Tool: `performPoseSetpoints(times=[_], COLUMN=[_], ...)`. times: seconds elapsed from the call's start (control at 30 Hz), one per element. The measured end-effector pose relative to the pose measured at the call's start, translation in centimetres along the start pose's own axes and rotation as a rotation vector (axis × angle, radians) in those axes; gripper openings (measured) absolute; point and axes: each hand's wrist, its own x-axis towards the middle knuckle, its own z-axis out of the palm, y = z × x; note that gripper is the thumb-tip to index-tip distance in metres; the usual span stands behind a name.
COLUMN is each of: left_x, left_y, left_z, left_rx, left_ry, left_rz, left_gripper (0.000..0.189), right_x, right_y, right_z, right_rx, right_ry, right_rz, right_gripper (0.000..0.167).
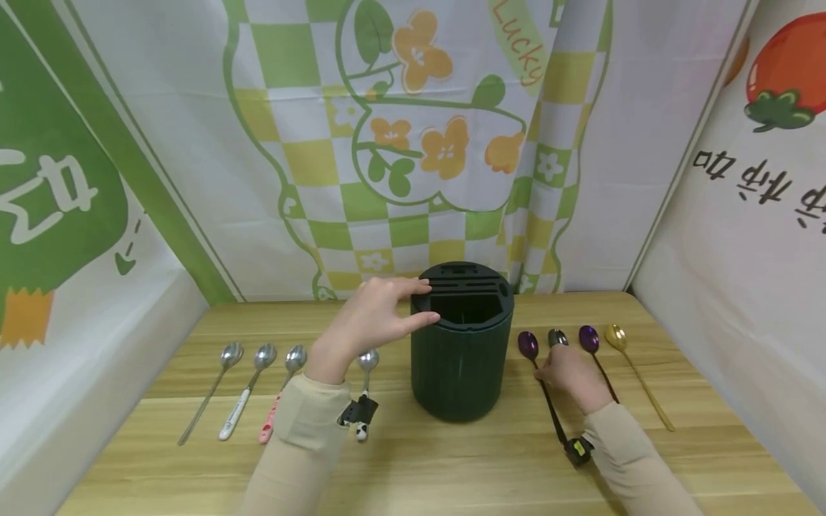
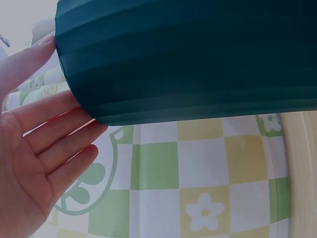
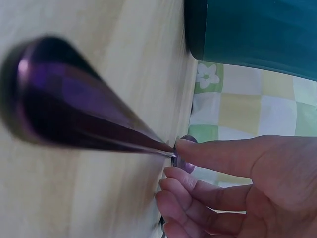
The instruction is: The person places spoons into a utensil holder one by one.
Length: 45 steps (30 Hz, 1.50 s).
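Purple spoon (image 3: 81,101), leftmost in the row right of the dark green holder (image 1: 459,380): what could go wrong with it?

Its grip, mostly. The right hand (image 1: 573,373) pinches the slim handle between thumb and fingertips, up near the bowl. If that pinch loosens, I'd expect the long near end to swing or twist.

And its neighbours?

A dark spoon (image 1: 558,336) lies just to the right, partly hidden by the hand, with a second purple-bowled spoon (image 1: 589,338) farther right. Low knuckles could knock either askew.

What is the left hand (image 1: 377,312) doing?

It is spread, fingers nearly straight, thumb and fingertips touching the left side of the holder's rim. A hard push there might slide or tip the holder.

Do the views differ?

Plenty. The head view blurs the right hand; the right wrist view shows the pinch itself. The left wrist view shows all the left fingers, but no spoons. Only the head view shows the large dark opening in the holder's top.

Is the spoon clear of the table (image 1: 464,473)?

I cannot tell from either view that shows it.
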Motion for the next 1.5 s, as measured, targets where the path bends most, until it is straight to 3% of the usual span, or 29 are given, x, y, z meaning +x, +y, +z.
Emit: performPoseSetpoints(times=[0.37,0.5,0.8,1.5], left_x=[-0.07,-0.01,-0.02,-0.06], left_y=[0.03,0.00,-0.04,0.03], left_z=[-0.05,0.00,0.00,-0.08], left_rx=[-0.001,-0.001,-0.001,-0.011], left_ry=[0.014,0.013,0.005,0.005], left_rz=[0.016,0.019,0.004,0.013], left_gripper=[0.054,0.054,0.055,0.055], right_x=[0.31,0.50,0.65,0.56], right_y=[0.11,0.12,0.28,0.21], right_z=[0.21,0.24,0.50,0.77], right_rx=[0.028,0.040,0.083,0.109], right_ry=[0.027,0.012,-0.029,-0.009], right_rz=[-0.001,0.033,0.089,0.111], right_gripper=[0.047,0.047,0.026,0.026])
